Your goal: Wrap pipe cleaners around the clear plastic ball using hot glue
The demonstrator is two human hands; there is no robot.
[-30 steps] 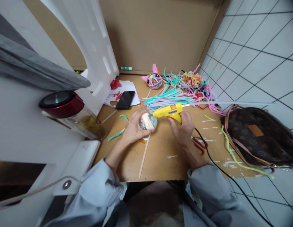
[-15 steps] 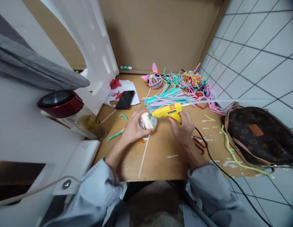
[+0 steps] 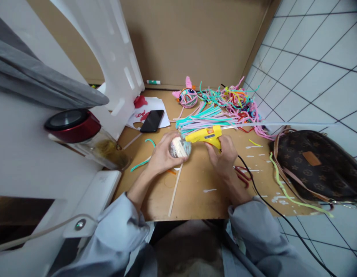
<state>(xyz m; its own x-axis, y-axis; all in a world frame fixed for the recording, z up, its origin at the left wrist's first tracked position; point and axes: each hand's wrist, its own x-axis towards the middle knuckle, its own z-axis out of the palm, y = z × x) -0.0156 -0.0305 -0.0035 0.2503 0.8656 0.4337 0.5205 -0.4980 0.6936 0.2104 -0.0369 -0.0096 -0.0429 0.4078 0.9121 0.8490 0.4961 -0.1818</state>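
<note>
My left hand point(image 3: 163, 154) is closed around a clear ball point(image 3: 187, 148) partly covered with cream pipe cleaner. A loose length of that pipe cleaner point(image 3: 175, 190) trails from the ball down toward the table's front edge. In my right hand point(image 3: 224, 156) is a yellow hot glue gun point(image 3: 205, 135), my fingers wrapped round its handle. Its nozzle points left and meets the top of the ball, though I cannot tell whether it touches. From the gun's back a long clear glue stick point(image 3: 270, 124) sticks out to the right.
Behind the gun lie bundled turquoise and pink pipe cleaners point(image 3: 200, 120), a decorated ball point(image 3: 188, 97) and a tangled heap point(image 3: 238, 100). A phone point(image 3: 152, 120) and a glass bottle point(image 3: 100, 148) stand left. Scissors point(image 3: 243, 175), the black cord point(image 3: 259, 194) and a brown bag point(image 3: 319, 165) are right.
Almost nothing differs. Both hands, the ball and the glue gun keep their places; the view has shifted very slightly.
</note>
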